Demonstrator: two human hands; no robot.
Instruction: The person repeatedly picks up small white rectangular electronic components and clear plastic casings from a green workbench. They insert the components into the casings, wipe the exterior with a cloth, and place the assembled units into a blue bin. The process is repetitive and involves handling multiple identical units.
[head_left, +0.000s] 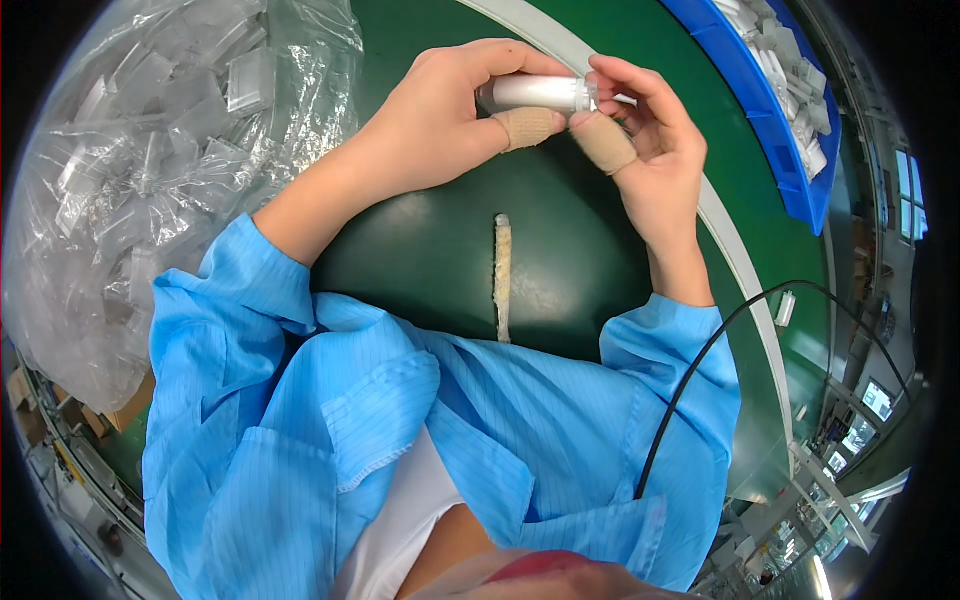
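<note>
A short cylindrical tube (535, 94), white inside with a clear end, lies sideways between my hands over the green table. My left hand (440, 120) wraps round its left part, thumb below and forefinger above. At the tube's right end, my right hand (650, 135) closes thumb and fingertips about the clear end. What else the right fingers may hold is partly hidden. Beige tape or sleeves cover both thumbs. Nearer my body, a slim rod-like tool (503, 270) with a yellowish wrapped handle rests on the table, touched by neither hand.
On the left, a large clear plastic bag (330, 60) holds many translucent plastic pieces. A blue bin (790, 165) with white parts stands at the far right, beyond a pale curved strip (745, 255). A small white piece (785, 308) lies past that strip. A black cable (690, 375) arches over my right sleeve.
</note>
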